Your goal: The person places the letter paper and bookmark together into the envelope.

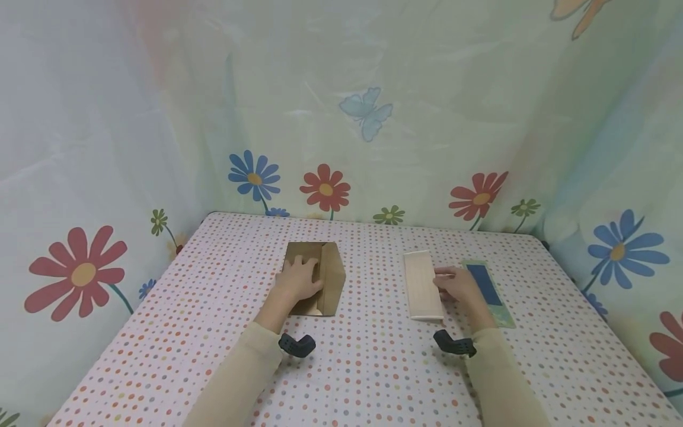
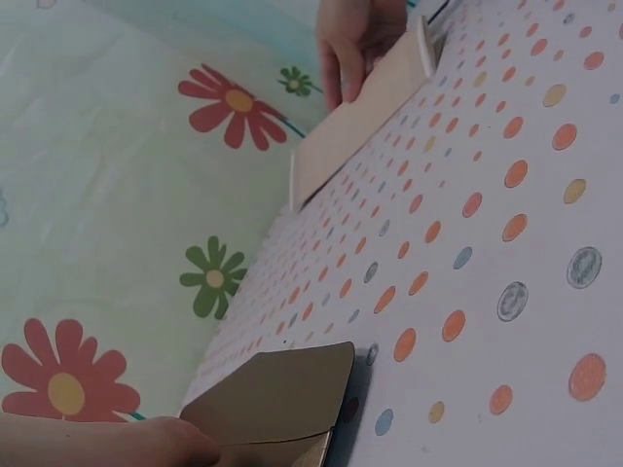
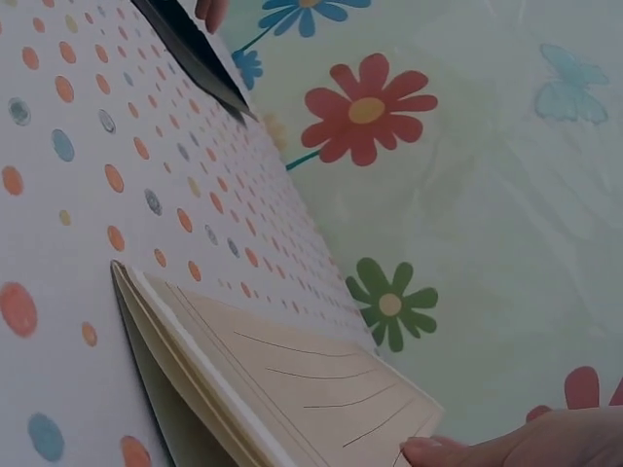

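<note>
Right hand [image 1: 458,286], right of centre in the head view: pinches the right edge of a folded paper [image 1: 421,284]. Layers gape in the right wrist view; a slack pinch could let them spread or slip.

Blue-and-green card [image 1: 482,284], right of that hand, by the wrist: a sweep of the forearm could push it askew.

Left hand [image 1: 296,280], left of centre: fingers bent over a brown envelope [image 1: 333,273], flap to the right; whether they grip it, cannot tell. Heavy pressure could crease the envelope, a light touch let it slide on the dotted worktop [image 1: 368,367].

Markings: paper, thin ruled lines, no legible words; card, plain blue panel; envelope, none readable; backdrop [image 1: 427,89], flowers and butterflies only. Brands: none seen.
</note>
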Tool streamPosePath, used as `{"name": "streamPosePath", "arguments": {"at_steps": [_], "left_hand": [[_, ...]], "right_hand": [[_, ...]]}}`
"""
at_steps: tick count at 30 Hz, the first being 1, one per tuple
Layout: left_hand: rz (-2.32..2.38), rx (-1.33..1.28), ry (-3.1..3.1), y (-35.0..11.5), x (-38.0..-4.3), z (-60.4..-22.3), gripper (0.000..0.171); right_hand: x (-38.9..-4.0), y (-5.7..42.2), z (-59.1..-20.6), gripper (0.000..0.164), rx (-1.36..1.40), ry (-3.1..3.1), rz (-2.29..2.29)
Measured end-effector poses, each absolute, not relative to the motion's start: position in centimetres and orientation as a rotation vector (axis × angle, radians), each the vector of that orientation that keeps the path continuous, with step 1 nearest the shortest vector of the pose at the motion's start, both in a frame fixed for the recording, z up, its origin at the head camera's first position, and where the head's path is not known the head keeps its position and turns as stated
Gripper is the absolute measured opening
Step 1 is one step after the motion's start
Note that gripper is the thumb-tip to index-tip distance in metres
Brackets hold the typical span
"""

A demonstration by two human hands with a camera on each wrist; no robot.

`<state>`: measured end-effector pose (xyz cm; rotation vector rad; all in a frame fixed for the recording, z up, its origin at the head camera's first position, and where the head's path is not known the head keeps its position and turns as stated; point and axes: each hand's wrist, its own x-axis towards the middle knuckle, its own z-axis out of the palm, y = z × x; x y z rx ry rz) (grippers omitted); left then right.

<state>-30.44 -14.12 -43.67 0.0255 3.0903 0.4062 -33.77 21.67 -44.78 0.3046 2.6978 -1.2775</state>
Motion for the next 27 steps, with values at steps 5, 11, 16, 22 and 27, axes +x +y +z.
{"name": "streamPosePath", "arguments": {"at_steps": [5, 11, 16, 22, 27], "left_hand": [[0.408, 0.018, 3.080, -14.1, -30.5, -43.7, 0.060], [0.407, 0.033, 3.076, -14.2, -30.6, -43.5, 0.060], [0.414, 0.042, 3.071, -14.2, -30.5, -43.2, 0.060], [0.415, 0.040, 3.067, -14.3, -30.3, -43.1, 0.059], [0.406, 0.040, 3.066, -14.3, -30.3, -43.2, 0.059]], "right_hand": [[-33.6, 21.8, -44.6, 0.046, 0.292, 2.679, -1.323], [-33.5, 21.8, -44.6, 0.048, 0.254, 2.659, -1.343], [-33.6, 21.4, -44.5, 0.048, 0.259, 2.659, -1.352], [-33.5, 20.6, -44.2, 0.045, 0.302, 2.650, -1.390], [-33.2, 20.2, -44.0, 0.047, 0.286, 2.644, -1.376]]}}
